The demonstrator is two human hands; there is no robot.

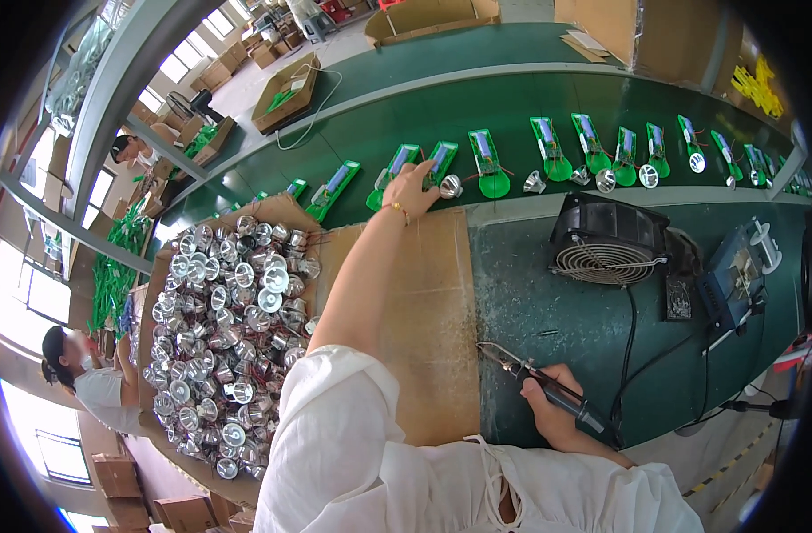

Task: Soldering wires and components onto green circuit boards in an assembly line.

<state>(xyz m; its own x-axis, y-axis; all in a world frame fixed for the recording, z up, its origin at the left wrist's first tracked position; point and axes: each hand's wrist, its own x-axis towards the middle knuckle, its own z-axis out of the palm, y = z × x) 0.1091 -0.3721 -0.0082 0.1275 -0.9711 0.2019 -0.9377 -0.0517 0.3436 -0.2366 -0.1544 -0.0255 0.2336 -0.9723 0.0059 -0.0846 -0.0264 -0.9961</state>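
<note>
My left hand (409,190) reaches out to the belt, its fingers curled over the lower part of a green flashlight housing (441,159). A silver reflector cup (451,186) lies right beside the thumb, and another green housing (400,165) is just to the left of the hand. Part of the gripped housing is hidden under the fingers. In my right hand (557,400) is a soldering iron (561,393), held low over the bench with its tip pointing left, at the edge of the brown board (423,329).
A cardboard box (286,213) full of reflector cups stands at left. Several housings with reflectors line the green belt (477,98). At right are a black fan (608,240), a blue soldering station (734,275) and cables. Two people sit at far left.
</note>
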